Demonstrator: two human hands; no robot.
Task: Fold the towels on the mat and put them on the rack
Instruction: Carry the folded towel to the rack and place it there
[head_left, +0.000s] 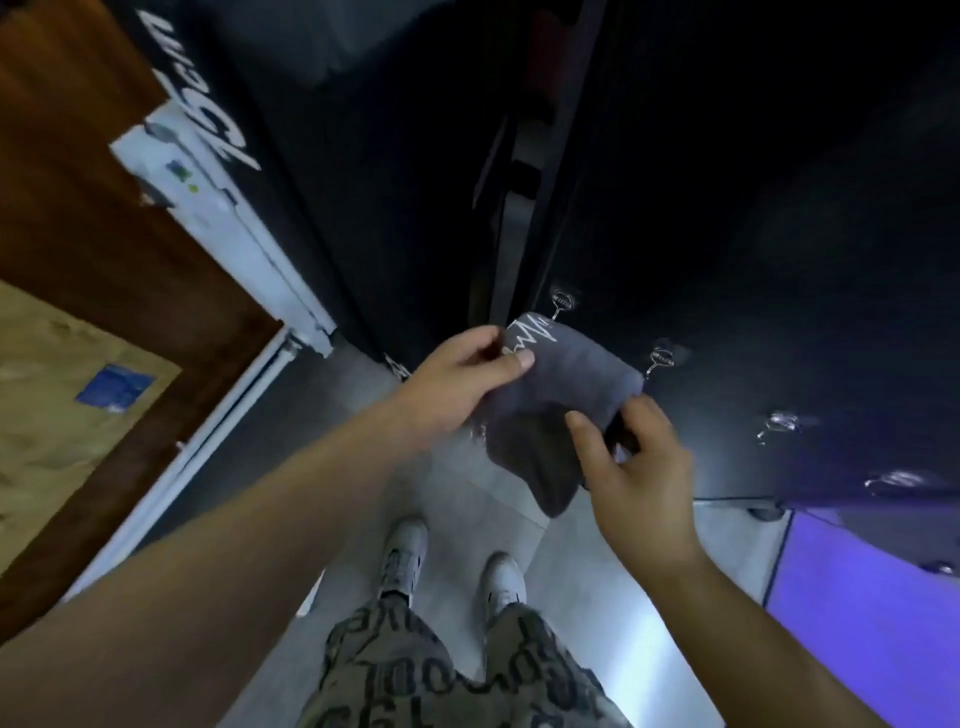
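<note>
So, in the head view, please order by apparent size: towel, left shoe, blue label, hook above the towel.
Largest to smallest:
towel
left shoe and blue label: these look about equal, so I do not rank them
hook, smallest

place: indoor staged room | cues: black panel marked 75cm, hooks, tiled floor

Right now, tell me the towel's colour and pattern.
Dark grey towel, white zigzag line; head view.
</note>
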